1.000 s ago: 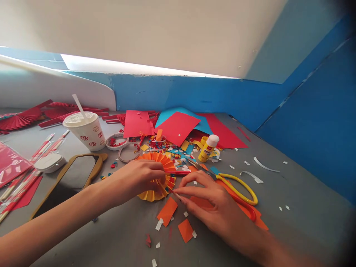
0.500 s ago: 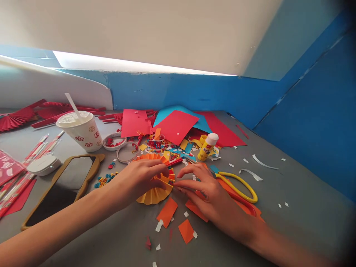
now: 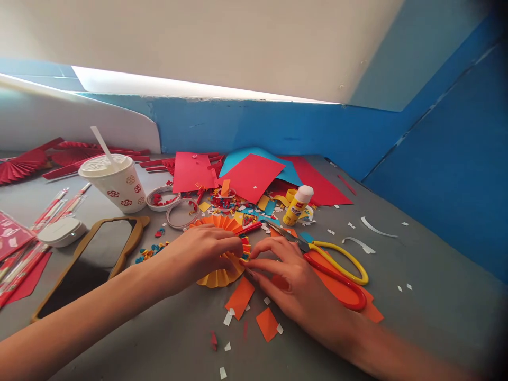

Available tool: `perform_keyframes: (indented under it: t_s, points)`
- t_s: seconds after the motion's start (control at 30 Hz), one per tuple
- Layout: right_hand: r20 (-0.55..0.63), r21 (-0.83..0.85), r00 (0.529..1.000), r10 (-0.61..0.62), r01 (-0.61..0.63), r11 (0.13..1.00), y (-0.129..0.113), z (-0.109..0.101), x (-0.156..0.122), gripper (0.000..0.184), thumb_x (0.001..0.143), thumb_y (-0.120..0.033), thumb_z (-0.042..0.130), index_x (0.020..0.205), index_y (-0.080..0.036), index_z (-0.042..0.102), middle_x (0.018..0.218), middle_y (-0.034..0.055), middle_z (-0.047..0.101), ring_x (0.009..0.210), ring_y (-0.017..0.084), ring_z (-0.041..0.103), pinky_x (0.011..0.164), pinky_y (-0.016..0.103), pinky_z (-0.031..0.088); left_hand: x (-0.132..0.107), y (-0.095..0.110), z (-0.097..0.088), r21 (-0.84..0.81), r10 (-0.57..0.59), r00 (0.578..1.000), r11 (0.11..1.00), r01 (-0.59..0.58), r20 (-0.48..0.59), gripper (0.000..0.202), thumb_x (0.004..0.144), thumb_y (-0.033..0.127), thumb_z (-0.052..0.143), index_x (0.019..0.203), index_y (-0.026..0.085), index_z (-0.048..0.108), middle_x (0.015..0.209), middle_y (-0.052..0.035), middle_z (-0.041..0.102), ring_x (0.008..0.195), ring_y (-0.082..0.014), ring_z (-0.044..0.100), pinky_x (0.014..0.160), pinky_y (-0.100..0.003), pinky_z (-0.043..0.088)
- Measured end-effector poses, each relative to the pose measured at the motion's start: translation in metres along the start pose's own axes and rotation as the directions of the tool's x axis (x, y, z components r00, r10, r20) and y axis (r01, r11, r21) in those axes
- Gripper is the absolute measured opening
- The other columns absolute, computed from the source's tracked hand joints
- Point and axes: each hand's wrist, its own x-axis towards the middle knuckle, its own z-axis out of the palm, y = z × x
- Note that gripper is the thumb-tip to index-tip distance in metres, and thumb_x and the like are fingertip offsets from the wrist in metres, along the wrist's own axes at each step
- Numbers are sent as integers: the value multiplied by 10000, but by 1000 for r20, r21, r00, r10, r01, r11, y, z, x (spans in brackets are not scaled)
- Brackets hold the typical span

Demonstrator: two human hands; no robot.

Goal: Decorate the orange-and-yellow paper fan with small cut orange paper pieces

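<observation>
My left hand (image 3: pixel 202 253) curls over the pleated orange paper rosette (image 3: pixel 219 279), gripping its middle on the table. My half-open right hand (image 3: pixel 283 278) has its fingertips at the rosette's right edge, though I can't tell whether they grip it, near the yellow-and-red scissors (image 3: pixel 342 257).

This is a paper-craft workspace: a gray tabletop (image 3: pixel 416 323) against blue walls (image 3: pixel 278 124), though whether it is in a home or a classroom cannot be told. Red paper (image 3: pixel 251 177), scissors (image 3: pixel 337 255), a glue stick (image 3: pixel 297 207) and paper scraps (image 3: pixel 228 203) lie across it. An orange fan (image 3: pixel 218 278) and finished-looking red fans (image 3: pixel 24 165) show the pleated paperwork done here.
</observation>
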Motion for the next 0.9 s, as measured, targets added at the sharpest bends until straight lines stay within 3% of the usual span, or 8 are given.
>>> perform_keyframes:
  t_s: [0.3,0.73,0.9]
  points:
    - [16,7,1000,10,-11,1000,-4,2,1,207,926,-133,575,1003,-286,690,1042,6,603,1047,189,517,958,411,380,2,0,3,24,60,998,998,-59,-36,51,921,216,572,903,190,612,795,-7,646,686,-142,574,592,-259,347]
    - [17,21,1000,-3,3,1000,-5,2,0,185,941,-130,556,995,-265,670,1050,-2,596,1037,168,505,959,375,370,3,8,-1,-74,-11,998,997,15,55,59,941,188,535,921,182,591,827,-3,641,675,-122,574,612,-237,371]
    - [24,2,1000,-13,13,1000,-4,2,-1,183,946,-129,541,994,-256,663,1058,-2,594,1040,165,510,1007,399,342,3,10,-5,-61,25,998,998,-22,55,99,941,146,508,909,177,596,791,2,630,653,-116,558,606,-235,374]
